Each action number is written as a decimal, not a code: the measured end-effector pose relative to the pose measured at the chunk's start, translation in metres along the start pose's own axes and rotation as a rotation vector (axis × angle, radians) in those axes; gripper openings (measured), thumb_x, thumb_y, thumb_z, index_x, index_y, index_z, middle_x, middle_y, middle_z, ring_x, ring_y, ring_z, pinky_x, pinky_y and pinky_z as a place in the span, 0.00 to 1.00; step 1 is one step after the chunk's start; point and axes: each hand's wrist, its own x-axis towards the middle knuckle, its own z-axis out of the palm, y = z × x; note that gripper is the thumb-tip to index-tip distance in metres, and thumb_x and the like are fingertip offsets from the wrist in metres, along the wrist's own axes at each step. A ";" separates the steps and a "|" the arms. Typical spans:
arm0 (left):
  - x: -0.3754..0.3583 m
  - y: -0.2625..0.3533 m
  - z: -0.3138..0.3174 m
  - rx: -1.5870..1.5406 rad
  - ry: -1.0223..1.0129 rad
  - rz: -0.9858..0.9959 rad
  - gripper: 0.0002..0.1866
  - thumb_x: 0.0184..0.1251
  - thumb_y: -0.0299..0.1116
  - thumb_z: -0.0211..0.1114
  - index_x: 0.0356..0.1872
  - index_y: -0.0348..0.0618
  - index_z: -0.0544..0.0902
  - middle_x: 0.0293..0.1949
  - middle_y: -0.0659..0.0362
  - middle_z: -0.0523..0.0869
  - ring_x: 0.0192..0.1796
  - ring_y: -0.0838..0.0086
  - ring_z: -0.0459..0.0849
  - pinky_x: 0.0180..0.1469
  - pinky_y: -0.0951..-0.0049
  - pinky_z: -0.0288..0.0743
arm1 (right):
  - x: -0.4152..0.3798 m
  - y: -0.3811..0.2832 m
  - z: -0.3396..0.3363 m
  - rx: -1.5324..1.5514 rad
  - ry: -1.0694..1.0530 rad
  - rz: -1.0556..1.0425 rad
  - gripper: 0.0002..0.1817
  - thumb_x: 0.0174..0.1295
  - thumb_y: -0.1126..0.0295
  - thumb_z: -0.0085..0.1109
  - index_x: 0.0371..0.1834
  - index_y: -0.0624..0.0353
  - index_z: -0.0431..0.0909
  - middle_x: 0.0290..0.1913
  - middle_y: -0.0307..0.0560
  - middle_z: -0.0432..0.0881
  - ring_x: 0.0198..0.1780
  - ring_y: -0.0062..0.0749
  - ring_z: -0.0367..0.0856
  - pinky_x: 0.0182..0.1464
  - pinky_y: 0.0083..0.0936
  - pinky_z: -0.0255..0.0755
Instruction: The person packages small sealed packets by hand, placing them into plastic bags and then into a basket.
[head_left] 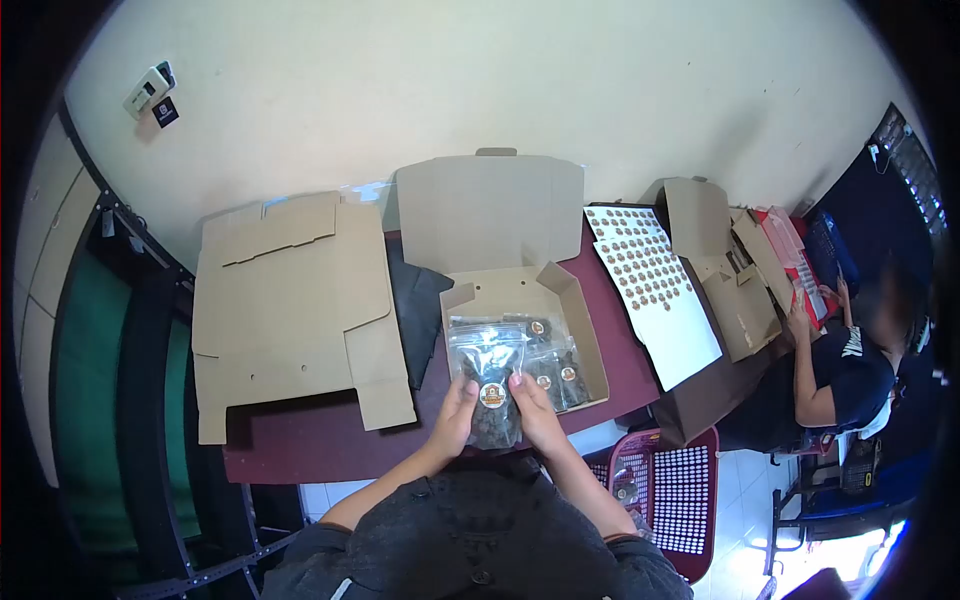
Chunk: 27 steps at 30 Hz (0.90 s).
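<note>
Between my two hands I hold a clear zip pouch [488, 350] of dark contents with a round sticker on its front. My left hand [457, 415] grips its left side, and my right hand [534, 408] grips the right side, thumbs near the sticker. Just behind the pouch stands an open cardboard box [585, 335], its lid raised against the wall. Several similar stickered pouches [555, 372] lie inside it; the held pouch covers the box's front left part.
A flattened cardboard box [290, 310] lies on the maroon table [300, 450] at left. Right of the open box are sticker sheets [655, 290] and another open carton [735, 300]. A maroon basket [690, 500] stands below right. Another person [840, 380] sits at far right.
</note>
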 end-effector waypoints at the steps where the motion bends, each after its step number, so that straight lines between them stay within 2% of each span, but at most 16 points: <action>1: -0.001 0.000 0.001 0.002 0.000 0.000 0.26 0.70 0.41 0.52 0.61 0.34 0.62 0.56 0.54 0.71 0.60 0.73 0.67 0.63 0.72 0.58 | -0.002 -0.009 0.004 0.002 0.000 0.000 0.19 0.69 0.61 0.45 0.55 0.65 0.68 0.50 0.44 0.75 0.52 0.22 0.69 0.54 0.23 0.64; 3: -0.002 0.002 0.002 0.211 -0.056 0.015 0.30 0.67 0.37 0.58 0.64 0.36 0.57 0.58 0.55 0.69 0.60 0.72 0.68 0.63 0.70 0.59 | -0.006 -0.024 0.009 -0.043 0.007 -0.012 0.21 0.68 0.63 0.48 0.59 0.65 0.65 0.51 0.45 0.75 0.54 0.24 0.69 0.55 0.23 0.64; 4: -0.001 0.005 0.002 0.212 -0.059 0.017 0.30 0.67 0.37 0.58 0.64 0.36 0.57 0.58 0.55 0.69 0.60 0.72 0.68 0.63 0.70 0.59 | -0.003 -0.016 0.004 -0.126 -0.007 -0.087 0.25 0.64 0.66 0.54 0.61 0.66 0.62 0.52 0.47 0.74 0.54 0.25 0.71 0.56 0.23 0.65; 7: 0.001 0.019 -0.004 0.394 -0.241 -0.032 0.36 0.62 0.34 0.62 0.66 0.35 0.52 0.59 0.52 0.67 0.63 0.70 0.65 0.64 0.70 0.57 | -0.006 -0.029 -0.001 -0.037 -0.070 -0.087 0.28 0.60 0.69 0.59 0.61 0.66 0.62 0.52 0.47 0.74 0.53 0.26 0.72 0.55 0.23 0.66; 8: 0.001 0.015 -0.011 0.515 -0.279 -0.039 0.39 0.61 0.34 0.63 0.67 0.34 0.49 0.60 0.51 0.65 0.63 0.68 0.64 0.65 0.70 0.55 | -0.008 -0.034 0.000 -0.047 -0.088 -0.126 0.27 0.59 0.70 0.60 0.60 0.66 0.64 0.52 0.48 0.74 0.52 0.27 0.74 0.56 0.24 0.66; 12: 0.003 0.016 -0.017 0.505 -0.404 -0.081 0.44 0.60 0.39 0.64 0.67 0.29 0.44 0.60 0.44 0.64 0.64 0.64 0.63 0.65 0.69 0.56 | -0.010 -0.017 -0.005 -0.074 -0.046 -0.064 0.25 0.59 0.70 0.59 0.58 0.66 0.65 0.52 0.48 0.75 0.53 0.27 0.73 0.56 0.25 0.66; 15: 0.007 0.006 -0.021 0.533 -0.386 -0.096 0.40 0.59 0.34 0.64 0.67 0.33 0.49 0.60 0.50 0.63 0.63 0.69 0.62 0.65 0.69 0.56 | -0.007 -0.013 -0.001 0.015 0.004 -0.058 0.23 0.60 0.70 0.59 0.56 0.67 0.67 0.51 0.48 0.75 0.54 0.26 0.72 0.56 0.24 0.65; 17: 0.008 0.001 -0.021 0.542 -0.352 -0.080 0.40 0.58 0.34 0.65 0.66 0.33 0.51 0.59 0.50 0.66 0.61 0.70 0.65 0.64 0.69 0.58 | -0.002 -0.002 -0.002 0.035 0.089 0.015 0.21 0.60 0.70 0.59 0.54 0.67 0.68 0.49 0.47 0.75 0.53 0.26 0.72 0.55 0.24 0.65; 19: 0.009 0.003 -0.018 0.511 -0.285 -0.103 0.41 0.57 0.37 0.66 0.64 0.30 0.52 0.55 0.46 0.71 0.58 0.66 0.71 0.60 0.69 0.64 | 0.001 0.002 -0.001 0.065 0.098 0.031 0.22 0.58 0.69 0.61 0.53 0.68 0.67 0.49 0.48 0.74 0.53 0.27 0.71 0.55 0.24 0.65; 20: 0.009 0.003 -0.018 0.543 -0.265 -0.071 0.38 0.56 0.37 0.67 0.63 0.32 0.56 0.52 0.47 0.75 0.55 0.66 0.74 0.57 0.68 0.67 | -0.001 0.000 -0.001 -0.042 0.071 -0.008 0.24 0.57 0.69 0.62 0.54 0.69 0.65 0.50 0.49 0.74 0.53 0.28 0.71 0.55 0.24 0.65; 21: 0.008 0.000 -0.020 0.545 -0.261 -0.070 0.38 0.56 0.37 0.67 0.63 0.32 0.56 0.52 0.47 0.75 0.55 0.66 0.74 0.57 0.68 0.67 | 0.000 0.000 0.001 -0.149 0.042 -0.055 0.26 0.56 0.69 0.63 0.55 0.70 0.64 0.50 0.50 0.73 0.54 0.29 0.70 0.55 0.25 0.64; 22: 0.007 -0.005 -0.023 0.543 -0.265 -0.084 0.38 0.56 0.37 0.67 0.63 0.31 0.56 0.51 0.47 0.75 0.54 0.66 0.75 0.57 0.68 0.67 | 0.000 0.007 0.002 -0.091 0.051 -0.067 0.26 0.57 0.73 0.61 0.57 0.66 0.64 0.49 0.46 0.74 0.50 0.25 0.73 0.52 0.23 0.67; 23: 0.006 -0.008 -0.025 0.539 -0.269 -0.098 0.38 0.56 0.36 0.67 0.62 0.31 0.56 0.51 0.48 0.76 0.54 0.65 0.75 0.56 0.68 0.68 | 0.000 0.011 0.004 -0.091 0.044 -0.072 0.26 0.57 0.73 0.61 0.57 0.66 0.64 0.49 0.46 0.74 0.50 0.25 0.73 0.52 0.23 0.67; 25: 0.003 -0.006 -0.020 0.591 -0.242 -0.118 0.39 0.56 0.38 0.68 0.62 0.31 0.57 0.51 0.47 0.75 0.55 0.65 0.75 0.56 0.68 0.67 | -0.004 0.017 0.006 0.048 0.147 0.046 0.26 0.58 0.72 0.60 0.58 0.65 0.63 0.48 0.45 0.75 0.50 0.25 0.73 0.53 0.23 0.66; 27: 0.003 -0.013 -0.019 0.450 -0.263 -0.149 0.38 0.57 0.40 0.68 0.62 0.31 0.57 0.52 0.46 0.74 0.56 0.65 0.74 0.57 0.68 0.67 | -0.002 0.026 0.004 0.033 0.209 0.042 0.22 0.61 0.69 0.57 0.57 0.63 0.65 0.48 0.43 0.75 0.49 0.23 0.73 0.51 0.22 0.67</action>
